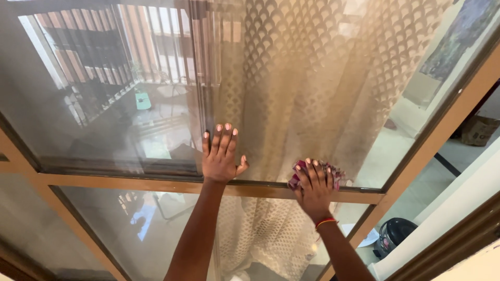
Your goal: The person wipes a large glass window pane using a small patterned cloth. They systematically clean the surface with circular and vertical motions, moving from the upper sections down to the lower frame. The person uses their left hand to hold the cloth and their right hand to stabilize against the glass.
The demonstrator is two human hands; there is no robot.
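Furthest left we see the large clear glass pane (104, 93) of a window, which mirrors a railed balcony and a small teal object. Below it runs the brown wooden crossbar (130, 183) of the window frame, and under that a second lower glass pane (130, 229).

Near the middle, our left hand (221, 156) lies flat against the upper pane just above the crossbar, fingers spread wide and pointing up, thumb out to the side, holding nothing. Its forearm rises from the bottom edge across the lower pane.

Behind the glass hangs a cream curtain with a scalloped lattice pattern (312, 78), filling the middle and right of the upper pane and showing again through the lower one.

Just to the right, well apart from the left hand, our right hand (314, 187) presses a crumpled dark red and white cloth (333, 174) against the glass right at the crossbar. The fingers are spread over the cloth, which sticks out above and to the right of them. A red and yellow thread band (326, 222) circles that wrist.

Further right a slanted brown wooden upright (442, 130) closes the pane. Beyond it we see a brown cardboard box (476, 130) on a pale floor and, lower down, a round black appliance (394, 235).
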